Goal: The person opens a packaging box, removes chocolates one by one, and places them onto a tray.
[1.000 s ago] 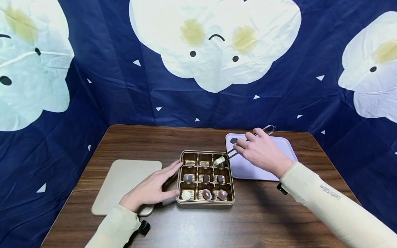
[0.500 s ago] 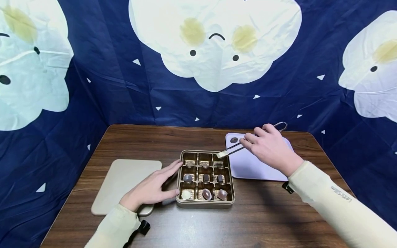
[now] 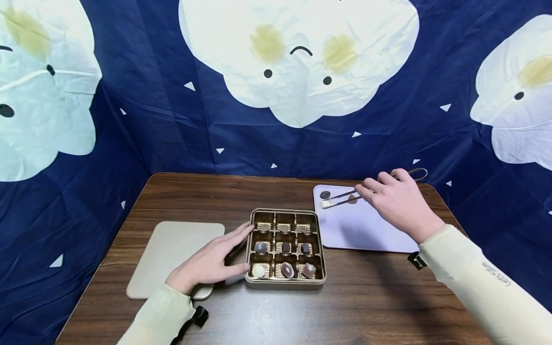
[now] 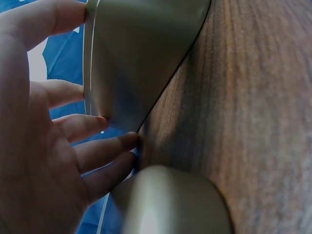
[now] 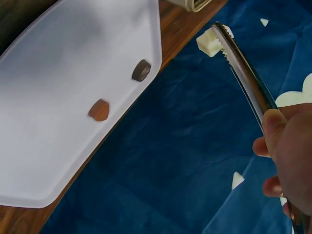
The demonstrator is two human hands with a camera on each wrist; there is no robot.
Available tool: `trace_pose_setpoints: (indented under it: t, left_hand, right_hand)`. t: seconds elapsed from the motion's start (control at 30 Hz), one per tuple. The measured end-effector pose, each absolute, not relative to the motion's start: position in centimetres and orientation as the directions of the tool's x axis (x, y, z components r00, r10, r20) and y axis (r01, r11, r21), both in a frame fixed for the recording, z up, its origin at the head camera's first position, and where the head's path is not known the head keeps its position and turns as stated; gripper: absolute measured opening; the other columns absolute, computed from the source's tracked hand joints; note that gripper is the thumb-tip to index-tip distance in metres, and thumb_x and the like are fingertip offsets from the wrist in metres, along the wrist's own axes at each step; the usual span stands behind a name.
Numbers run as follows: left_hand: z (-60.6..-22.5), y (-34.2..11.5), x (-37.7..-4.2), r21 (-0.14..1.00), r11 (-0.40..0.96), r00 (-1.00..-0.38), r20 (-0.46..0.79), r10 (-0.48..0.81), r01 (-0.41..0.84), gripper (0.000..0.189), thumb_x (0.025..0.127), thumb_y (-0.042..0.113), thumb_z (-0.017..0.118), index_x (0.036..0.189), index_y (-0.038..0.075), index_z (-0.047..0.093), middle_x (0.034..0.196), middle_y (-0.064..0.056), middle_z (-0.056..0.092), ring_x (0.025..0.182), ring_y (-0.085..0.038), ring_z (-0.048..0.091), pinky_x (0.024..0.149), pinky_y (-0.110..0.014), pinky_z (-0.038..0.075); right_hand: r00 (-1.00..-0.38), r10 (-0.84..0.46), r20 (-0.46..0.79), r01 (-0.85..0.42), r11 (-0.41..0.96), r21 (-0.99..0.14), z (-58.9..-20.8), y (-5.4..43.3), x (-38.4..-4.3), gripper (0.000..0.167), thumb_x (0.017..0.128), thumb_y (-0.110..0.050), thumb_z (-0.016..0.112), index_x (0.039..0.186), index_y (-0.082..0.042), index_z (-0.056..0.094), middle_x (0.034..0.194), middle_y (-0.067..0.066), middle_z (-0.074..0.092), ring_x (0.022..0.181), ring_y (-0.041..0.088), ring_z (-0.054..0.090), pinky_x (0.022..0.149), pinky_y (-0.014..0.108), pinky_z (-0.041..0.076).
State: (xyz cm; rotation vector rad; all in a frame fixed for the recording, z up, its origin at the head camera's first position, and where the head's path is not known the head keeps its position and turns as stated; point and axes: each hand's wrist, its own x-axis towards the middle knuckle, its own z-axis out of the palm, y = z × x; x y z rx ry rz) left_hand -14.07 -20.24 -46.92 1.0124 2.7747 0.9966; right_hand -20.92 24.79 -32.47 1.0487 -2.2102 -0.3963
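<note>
My right hand (image 3: 398,203) grips metal tongs (image 5: 251,73), which pinch a cream-white chocolate (image 5: 209,44) at their serrated tips. In the head view the white piece overlaps the left part of the lilac tray (image 3: 362,230). A dark round chocolate (image 5: 141,70) and a brown one (image 5: 99,110) lie on that tray. My left hand (image 3: 215,261) rests with extended fingers against the left side of a gold box (image 3: 285,285). Its divided insert has a bare back row; the middle row holds dark pieces, and the front row a white chocolate (image 3: 258,271) and two pinkish ones.
A beige lid-like panel (image 3: 172,254) lies left of the box, partly under my left forearm. Everything stands on a brown wooden table (image 3: 207,196). Behind it hangs a dark blue cloth (image 3: 241,158) with white cloud prints.
The tongs have lifted the white chocolate out of the box's back right compartment and carried it right, over the tray. The brown chocolate has come into view. My left hand has stayed put.
</note>
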Motion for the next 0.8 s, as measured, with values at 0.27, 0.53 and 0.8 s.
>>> trace_pose_setpoints:
  t: [0.27,0.53,0.8]
  left_hand:
    - [-47.0,-20.3,-14.1,0.573,0.588,-0.789,0.186,0.586,0.572,0.093,0.093,0.045,0.074,0.168,0.013,0.029,0.17,-0.018,0.029,0.152,-0.035,0.037,0.118,-0.064,0.036]
    - [-46.9,-20.3,-14.1,0.58,0.589,-0.792,0.176,0.584,0.563,0.093,0.093,0.044,0.074,0.168,0.013,0.028,0.171,-0.018,0.029,0.153,-0.034,0.037,0.119,-0.064,0.035]
    - [-47.0,-20.3,-14.1,0.577,0.592,-0.795,0.179,0.58,0.562,0.093,0.093,0.043,0.075,0.168,0.013,0.029,0.17,-0.019,0.03,0.152,-0.034,0.038,0.118,-0.066,0.035]
  right_hand:
    - [-0.531,-0.726,0.437,-0.534,0.687,0.492,-32.8,27.0,-21.1,0.031,0.093,-0.015,0.051,0.11,-0.012,0.077,0.087,0.001,0.061,0.077,0.028,0.056,0.075,0.049,0.045]
    - [-0.619,-0.662,0.423,-0.482,0.745,0.461,-33.8,29.5,-21.9,0.029,0.09,-0.015,0.052,0.108,-0.011,0.075,0.086,0.003,0.062,0.076,0.03,0.057,0.074,0.051,0.044]
    - [-0.749,-0.573,0.332,-0.42,0.799,0.431,-34.8,31.8,-22.0,0.022,0.087,-0.01,0.063,0.106,-0.013,0.074,0.097,0.004,0.07,0.081,0.033,0.061,0.075,0.054,0.044]
